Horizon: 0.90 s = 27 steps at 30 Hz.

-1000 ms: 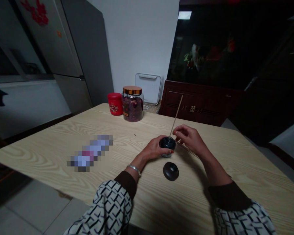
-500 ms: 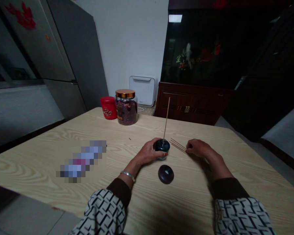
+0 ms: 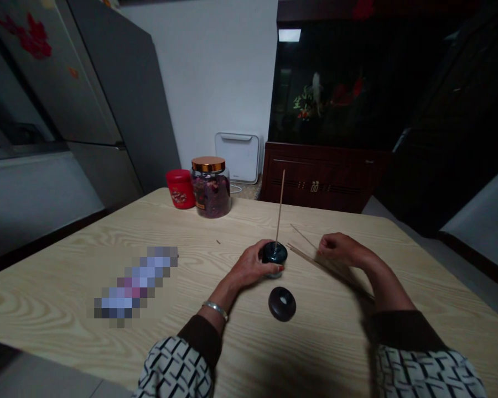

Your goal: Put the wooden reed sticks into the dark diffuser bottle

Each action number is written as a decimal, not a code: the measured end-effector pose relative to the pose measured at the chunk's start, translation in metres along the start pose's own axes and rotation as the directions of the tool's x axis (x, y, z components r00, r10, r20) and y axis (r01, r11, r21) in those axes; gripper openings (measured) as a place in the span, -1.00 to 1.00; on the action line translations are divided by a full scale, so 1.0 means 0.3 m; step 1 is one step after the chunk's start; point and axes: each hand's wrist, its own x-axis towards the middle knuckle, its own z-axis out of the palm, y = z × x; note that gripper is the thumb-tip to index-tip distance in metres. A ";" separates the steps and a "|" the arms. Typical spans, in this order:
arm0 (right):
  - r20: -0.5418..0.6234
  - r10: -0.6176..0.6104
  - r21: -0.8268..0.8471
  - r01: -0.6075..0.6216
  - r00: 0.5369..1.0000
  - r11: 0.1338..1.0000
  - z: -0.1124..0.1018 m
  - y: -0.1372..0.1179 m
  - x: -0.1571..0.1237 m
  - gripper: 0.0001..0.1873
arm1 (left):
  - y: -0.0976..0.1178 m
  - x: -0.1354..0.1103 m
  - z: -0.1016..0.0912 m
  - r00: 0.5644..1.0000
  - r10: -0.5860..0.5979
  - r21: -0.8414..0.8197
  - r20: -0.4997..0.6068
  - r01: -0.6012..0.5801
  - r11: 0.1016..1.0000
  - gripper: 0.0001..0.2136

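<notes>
My left hand (image 3: 249, 266) is wrapped round a dark, shiny incense holder (image 3: 275, 253) on the table. One incense stick (image 3: 280, 207) stands nearly upright in its top. To the right, my right hand (image 3: 343, 250) pinches a single incense stick (image 3: 304, 236), whose far end points left toward the holder. Beneath that hand more incense sticks (image 3: 315, 265) lie together on the wood; I cannot tell how many. A dark round piece with a light centre (image 3: 277, 310) rests in front of the holder, apart from both hands.
A blurred-out long packet (image 3: 136, 282) lies on the wooden table (image 3: 58, 260) at left. At the back edge stand a red canister (image 3: 180, 189) and a glass jar (image 3: 211, 193) with a copper-coloured lid. A small dark bit (image 3: 218, 241) lies mid-table.
My right hand has lifted one incense stick away from the bunch, and the others now lie on the table under it. My left hand keeps its hold on the incense holder.
</notes>
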 end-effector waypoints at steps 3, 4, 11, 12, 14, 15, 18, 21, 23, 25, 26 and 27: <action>-0.188 -0.111 0.324 0.168 0.976 0.931 -0.078 -0.116 -0.044 -0.79 | 0.008 -0.003 0.000 1.000 0.007 0.022 -0.004 -0.007 1.000 -0.40; -0.311 -0.096 0.414 0.225 0.946 0.882 -0.093 -0.157 -0.057 -0.77 | 0.010 -0.003 0.001 1.000 0.006 0.029 -0.006 -0.006 1.000 -0.40; -0.742 0.044 0.562 0.584 0.669 0.585 -0.035 -0.346 -0.075 -0.78 | 0.004 -0.001 0.000 1.000 0.008 0.042 -0.019 -0.007 0.999 -0.40; -0.756 0.041 0.547 0.598 0.653 0.586 -0.022 -0.355 -0.072 -0.78 | 0.004 -0.001 -0.001 1.000 0.010 0.054 -0.017 -0.009 0.999 -0.40; -0.778 0.028 0.518 0.615 0.628 0.594 -0.001 -0.367 -0.065 -0.79 | 0.004 -0.002 -0.003 1.000 0.009 0.074 -0.019 -0.008 0.997 -0.40; -0.783 0.021 0.508 0.620 0.622 0.598 0.007 -0.371 -0.063 -0.80 | 0.004 -0.003 -0.004 1.000 0.005 0.080 -0.020 -0.003 0.997 -0.39; -0.775 -0.013 0.497 0.621 0.632 0.606 0.030 -0.381 -0.055 -0.81 | 0.001 -0.002 -0.004 1.000 -0.003 0.069 -0.022 0.004 0.998 -0.36; -0.737 -0.048 0.507 0.598 0.674 0.621 0.060 -0.389 -0.047 -0.80 | -0.002 -0.001 -0.002 1.000 0.001 0.033 -0.021 0.000 0.999 -0.37; -0.689 -0.069 0.520 0.559 0.721 0.646 0.083 -0.395 -0.042 -0.78 | -0.003 0.000 -0.001 1.000 -0.005 0.029 -0.020 0.005 1.000 -0.37; -0.616 -0.100 0.535 0.508 0.781 0.675 0.102 -0.397 -0.037 -0.75 | -0.002 0.000 -0.001 1.000 -0.009 0.039 -0.027 0.010 0.999 -0.37; -0.567 -0.119 0.540 0.477 0.815 0.694 0.107 -0.394 -0.034 -0.72 | -0.001 0.000 -0.002 0.999 -0.005 0.047 -0.032 0.007 0.999 -0.37; -0.509 -0.137 0.542 0.440 0.850 0.716 0.106 -0.387 -0.032 -0.70 | 0.001 -0.001 -0.002 0.999 0.000 0.053 -0.033 0.001 0.999 -0.37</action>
